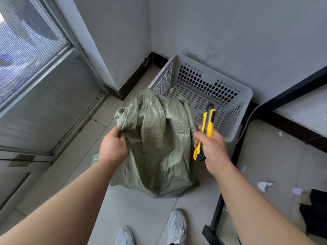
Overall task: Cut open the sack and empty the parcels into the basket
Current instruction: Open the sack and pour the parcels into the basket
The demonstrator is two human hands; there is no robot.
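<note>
A green woven sack [155, 142] stands on the tiled floor in front of me, bunched and closed at the top. My left hand [113, 147] grips a fold of the sack on its upper left side. My right hand [211, 149] holds a yellow and black utility knife [206, 131] to the right of the sack, its tip pointing up and away. Behind the sack sits a white perforated plastic basket [244, 96] in the corner; nothing shows inside it. The parcels are hidden inside the sack.
A black metal table frame [230, 174] stands to the right, close to the basket. Paper scraps [264, 185] and a dark object [316, 213] lie on the floor at right. A door with a screen [35, 85] is at left. My shoes [177, 225] are below the sack.
</note>
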